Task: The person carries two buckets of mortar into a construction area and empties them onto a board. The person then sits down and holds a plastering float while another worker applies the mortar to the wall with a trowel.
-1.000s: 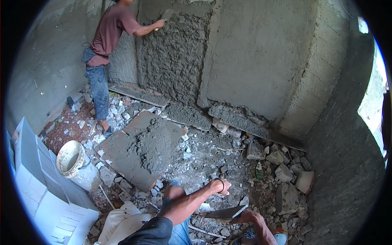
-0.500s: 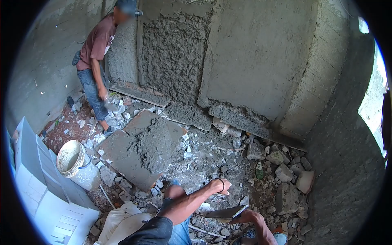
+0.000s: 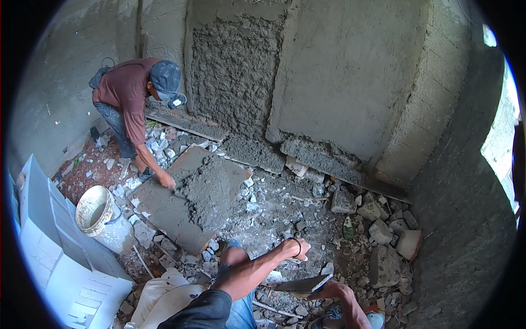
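Note:
My left hand (image 3: 302,250), with a black band at the wrist, is closed in a fist above the rubble floor. What its fingers hold, if anything, is hidden; a thin pale edge shows just below them. Lower right, my right hand (image 3: 323,291) grips the end of a flat grey board (image 3: 300,285), which lies nearly level below my left hand. Ahead, a heap of wet mortar (image 3: 207,189) sits on a mixing board (image 3: 150,198). A co-worker (image 3: 129,96) bends over it, one hand (image 3: 166,180) at the mortar's left edge.
A mortar-stained bucket (image 3: 118,233) stands left, beside white panels (image 3: 76,263). Broken blocks (image 3: 386,263) line the right wall. Rough wet plaster (image 3: 235,77) covers part of the back wall, with a plank (image 3: 189,127) along its foot. A pale sack (image 3: 164,299) lies near my legs.
The co-worker has bent down from standing and brought a hand to the mortar on the mixing board. My hands and the grey board have barely moved.

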Demonstrator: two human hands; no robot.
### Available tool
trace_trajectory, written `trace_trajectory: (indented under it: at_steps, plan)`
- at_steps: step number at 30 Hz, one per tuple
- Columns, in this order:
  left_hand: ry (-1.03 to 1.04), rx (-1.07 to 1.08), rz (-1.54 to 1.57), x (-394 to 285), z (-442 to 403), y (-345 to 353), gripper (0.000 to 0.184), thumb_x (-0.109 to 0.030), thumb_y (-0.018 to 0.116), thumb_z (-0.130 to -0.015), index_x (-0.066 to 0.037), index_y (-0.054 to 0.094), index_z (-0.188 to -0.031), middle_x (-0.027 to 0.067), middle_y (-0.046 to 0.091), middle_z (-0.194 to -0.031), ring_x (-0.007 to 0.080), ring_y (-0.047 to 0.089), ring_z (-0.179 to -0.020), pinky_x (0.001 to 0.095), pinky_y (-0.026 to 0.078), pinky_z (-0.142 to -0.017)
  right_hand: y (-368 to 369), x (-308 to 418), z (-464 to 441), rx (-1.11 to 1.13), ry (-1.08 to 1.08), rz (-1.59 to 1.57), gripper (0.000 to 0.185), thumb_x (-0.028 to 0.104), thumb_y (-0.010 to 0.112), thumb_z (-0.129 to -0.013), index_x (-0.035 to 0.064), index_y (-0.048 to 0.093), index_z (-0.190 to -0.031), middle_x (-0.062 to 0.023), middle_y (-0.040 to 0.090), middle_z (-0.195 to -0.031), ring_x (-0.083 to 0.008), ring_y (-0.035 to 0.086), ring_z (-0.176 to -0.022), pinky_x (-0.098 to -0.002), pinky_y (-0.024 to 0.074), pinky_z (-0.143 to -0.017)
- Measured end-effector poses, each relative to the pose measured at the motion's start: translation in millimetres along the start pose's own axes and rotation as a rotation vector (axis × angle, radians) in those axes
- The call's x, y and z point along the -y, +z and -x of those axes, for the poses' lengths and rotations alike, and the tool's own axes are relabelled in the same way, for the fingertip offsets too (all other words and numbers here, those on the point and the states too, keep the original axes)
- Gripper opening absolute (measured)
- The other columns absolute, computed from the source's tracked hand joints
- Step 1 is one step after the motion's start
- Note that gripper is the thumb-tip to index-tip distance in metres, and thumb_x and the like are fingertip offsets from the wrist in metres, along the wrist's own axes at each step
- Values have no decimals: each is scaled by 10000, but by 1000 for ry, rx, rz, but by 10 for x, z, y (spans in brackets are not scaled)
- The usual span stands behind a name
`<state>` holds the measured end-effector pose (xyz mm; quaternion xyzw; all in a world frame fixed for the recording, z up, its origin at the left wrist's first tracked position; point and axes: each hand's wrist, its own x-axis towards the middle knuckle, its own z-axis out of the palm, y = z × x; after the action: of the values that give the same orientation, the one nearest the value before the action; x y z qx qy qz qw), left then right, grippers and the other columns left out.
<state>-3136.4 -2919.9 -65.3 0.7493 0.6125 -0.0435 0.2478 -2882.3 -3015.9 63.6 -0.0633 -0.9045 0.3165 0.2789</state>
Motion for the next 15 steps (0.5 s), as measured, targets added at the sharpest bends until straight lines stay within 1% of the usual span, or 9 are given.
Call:
trace_trajectory:
  at_steps: [3, 5, 6, 7, 8, 9, 10, 11, 15]
  plan:
    - [5, -7, 9, -32, 67, -50, 444, -362, 662, -751, 9, 637, -994, 171, 644, -1012, 311, 618, -941, 393, 496, -808, 10, 11, 18, 40, 14, -56, 497, 427, 440, -881, -20, 467, -1096, -189, 632, -965, -321, 573, -830, -436, 428, -779]
    - [18, -24, 17, -20, 57, -30, 424, -344, 655, -748, 9, 642, -982, 169, 647, -1005, 305, 623, -933, 388, 500, -801, 57, 24, 59, -60, 10, -17, 511, 436, 444, -883, -22, 470, -1108, -184, 623, -981, -314, 566, -863, -438, 416, -819]
    - [17, -22, 18, -18, 54, -19, 424, -344, 655, -748, 9, 642, -982, 169, 647, -1005, 305, 623, -933, 388, 500, -801, 43, 6, 88, -60, 10, -18, 511, 436, 444, -883, -22, 470, -1108, -184, 623, -981, -314, 566, -863, -438, 416, -819]
    - [32, -30, 14, -11, 49, -18, 425, -346, 656, -748, 9, 642, -981, 171, 647, -998, 306, 624, -930, 387, 501, -799, 4, -29, 123, 24, 107, -71, 427, 298, 546, -824, -4, 476, -1117, -165, 604, -1023, -310, 526, -987, -449, 360, -914]
    - [47, -38, 9, -5, 45, -18, 426, -348, 657, -748, 9, 642, -979, 173, 648, -992, 307, 624, -927, 386, 501, -797, -15, -52, 136, 107, 204, -124, 423, 161, 649, -766, 15, 482, -1126, -146, 584, -1065, -306, 486, -1111, -460, 305, -1010]
    - [45, -38, 9, -22, 72, -48, 426, -348, 657, -748, 9, 642, -979, 173, 648, -992, 307, 624, -927, 386, 501, -797, -10, -58, 115, 107, 202, -125, 423, 161, 649, -766, 15, 482, -1126, -146, 584, -1065, -306, 486, -1111, -460, 305, -1010]
    - [30, -32, 7, -43, 96, -72, 426, -349, 659, -746, 9, 643, -976, 174, 648, -992, 308, 624, -928, 384, 501, -797, -4, -59, 84, 76, 139, -79, 407, 287, 546, -824, -5, 499, -1104, -157, 602, -1025, -308, 525, -993, -442, 358, -929]
    - [15, -27, 6, -62, 121, -94, 426, -350, 661, -743, 9, 644, -972, 175, 648, -992, 309, 623, -928, 383, 500, -798, 3, -62, 69, 46, 76, -32, 487, 414, 443, -882, -24, 515, -1082, -168, 619, -984, -310, 565, -876, -425, 410, -849]
    - [34, -29, 29, -56, 140, -103, 429, -353, 664, -743, 8, 645, -973, 175, 646, -1001, 309, 620, -938, 382, 497, -807, 51, -125, 111, -8, 61, 3, 479, 404, 435, -872, -26, 542, -1053, -159, 623, -964, -299, 569, -854, -421, 423, -826]
